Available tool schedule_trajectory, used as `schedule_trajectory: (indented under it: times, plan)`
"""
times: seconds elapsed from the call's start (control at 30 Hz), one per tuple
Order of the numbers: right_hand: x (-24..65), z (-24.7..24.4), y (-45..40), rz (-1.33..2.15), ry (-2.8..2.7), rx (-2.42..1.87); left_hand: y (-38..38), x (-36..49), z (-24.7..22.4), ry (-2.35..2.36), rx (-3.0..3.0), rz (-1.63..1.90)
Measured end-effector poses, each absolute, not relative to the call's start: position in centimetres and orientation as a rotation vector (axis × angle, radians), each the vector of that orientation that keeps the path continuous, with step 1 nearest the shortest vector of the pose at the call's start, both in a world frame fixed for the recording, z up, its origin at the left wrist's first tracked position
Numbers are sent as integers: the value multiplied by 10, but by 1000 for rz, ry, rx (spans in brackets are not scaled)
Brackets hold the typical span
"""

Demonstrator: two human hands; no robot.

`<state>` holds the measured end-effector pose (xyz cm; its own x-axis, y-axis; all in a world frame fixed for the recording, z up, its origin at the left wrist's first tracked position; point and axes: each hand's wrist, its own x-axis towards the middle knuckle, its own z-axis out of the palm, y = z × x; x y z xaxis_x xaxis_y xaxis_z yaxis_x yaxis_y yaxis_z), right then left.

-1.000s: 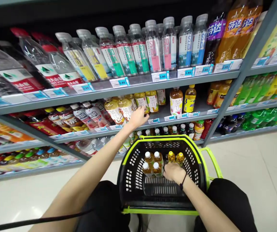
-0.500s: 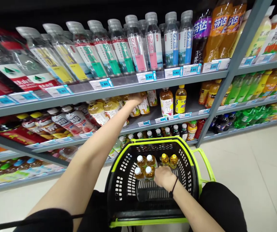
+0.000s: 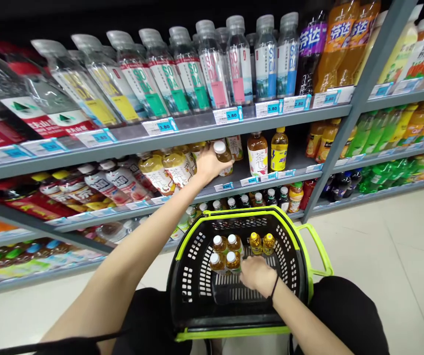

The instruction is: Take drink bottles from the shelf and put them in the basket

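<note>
1. Basket (image 3: 182,249) sits near, between my knees, at the foot of the drinks shelving; black mesh with lime-green trim.
2. Left hand (image 3: 209,163) reaches far, into the middle shelf (image 3: 300,160). Its fingers are closed around a white-capped amber bottle (image 3: 224,158), thumb across the near side. The cap tips towards me. Can't tell whether the base touches the shelf; my fingers cover that part.
3. More bottles flank that grip: yellowish ones to the left, a pale-labelled tea bottle (image 3: 258,157) a little to the right, and a yellow-labelled bottle (image 3: 279,152) just beyond it.
4. Right hand (image 3: 257,276) is low inside the basket, knuckles up, fingers curled narrow. Whether they hold anything, or touch the bottles beside them, I can't tell.
5. Four white-capped bottles (image 3: 232,261) stand upright in the basket, left of my right hand, packed two by two. Two yellow-capped bottles (image 3: 256,244) stand at the far right, side by side, apart from the four.
6. Step in hand, by my reading: gripping one bottle at the shelf. Drawing it out calls for a firm hold around the body and a path towards me, cap kept below the upper shelf edge (image 3: 197,129).
7. Likely snag: the neighbouring bottles stand close, so a sideways swing could knock one. A straight, slow pull suits the gap better.
</note>
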<state>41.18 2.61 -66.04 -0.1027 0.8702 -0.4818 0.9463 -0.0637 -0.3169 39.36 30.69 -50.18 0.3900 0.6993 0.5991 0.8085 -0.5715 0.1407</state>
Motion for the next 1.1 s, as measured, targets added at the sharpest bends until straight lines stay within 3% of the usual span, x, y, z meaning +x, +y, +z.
schedule_trajectory:
  times: [0.2,0.43,0.63,0.7,0.83,0.9,1.1]
  plan:
    - [425,-659,27,-905,1977,2057,285,378,-508,-1100,-2650,-1043]
    - [452,-649,30,-921,2091,2420,193,322,-493,-870,-2623,-1711]
    - [454,-637,42,-1271,2139,2763,131,286,-493,-1397,-2693,-2631]
    - [441,-634,42,-1717,2177,2694,131,280,-506,-1718,-2842,-2756]
    - [414,-633,31,-3065,1869,2173,143,269,-543,-2029,-2936,-2737]
    - [405,-637,25,-3244,1706,2217,149,263,-560,-2029,-3113,-2583]
    - [404,-652,17,-3262,1469,2620,152,244,-581,-1753,-3639,-2161]
